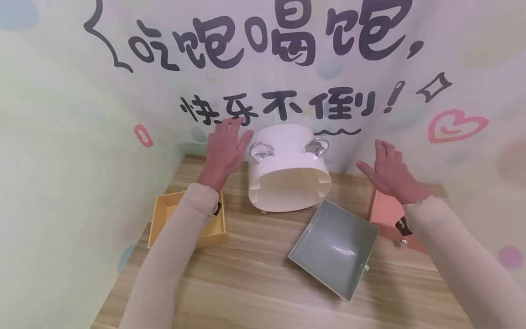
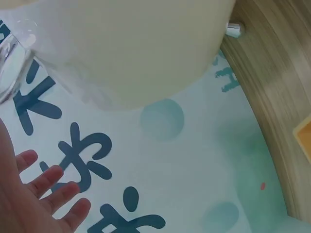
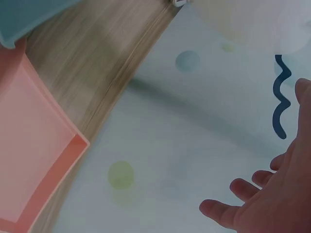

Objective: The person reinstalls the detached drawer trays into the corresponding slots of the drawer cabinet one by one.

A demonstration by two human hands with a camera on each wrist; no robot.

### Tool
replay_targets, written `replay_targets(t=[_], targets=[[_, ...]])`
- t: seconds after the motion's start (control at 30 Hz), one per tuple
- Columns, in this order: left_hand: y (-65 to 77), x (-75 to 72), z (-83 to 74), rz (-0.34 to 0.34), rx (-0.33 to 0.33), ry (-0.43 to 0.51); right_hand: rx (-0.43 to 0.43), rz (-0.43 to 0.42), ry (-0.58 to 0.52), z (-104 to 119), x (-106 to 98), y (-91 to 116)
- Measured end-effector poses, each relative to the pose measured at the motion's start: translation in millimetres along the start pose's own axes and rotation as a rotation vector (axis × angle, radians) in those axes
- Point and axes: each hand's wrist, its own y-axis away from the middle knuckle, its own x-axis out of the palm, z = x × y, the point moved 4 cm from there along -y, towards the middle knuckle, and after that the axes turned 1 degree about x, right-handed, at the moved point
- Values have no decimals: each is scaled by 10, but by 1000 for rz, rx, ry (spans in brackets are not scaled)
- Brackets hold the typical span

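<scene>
A white oval cabinet shell [image 1: 283,148] with two shiny round ears stands at the back of the wooden table, its hollow front facing me. Beside its left side my left hand [image 1: 225,148] is raised, fingers extended, with nothing in it. My right hand [image 1: 390,171] is held up farther off to the shell's right, thumb spread and also holding nothing. In the left wrist view, the shell's pale side [image 2: 141,53] fills the top, above the fingers. In the right wrist view, the hand [image 3: 277,194] shows against the wall cloth.
A yellow drawer [image 1: 219,228] lies on the left, partly behind my left forearm. At right front sits a grey-green drawer [image 1: 334,249] with a small knob. Next to it a pink drawer [image 1: 386,217] is partly covered by my right arm. A printed cloth [image 1: 287,77] hangs behind the table.
</scene>
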Motion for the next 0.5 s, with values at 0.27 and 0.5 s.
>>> replay_targets(t=[0.27, 0.5], targets=[[22, 26, -105, 45, 8, 18, -22, 10, -118, 90, 81, 195], [55, 88, -75, 21, 2, 67, -70, 10, -155, 121, 164, 380]])
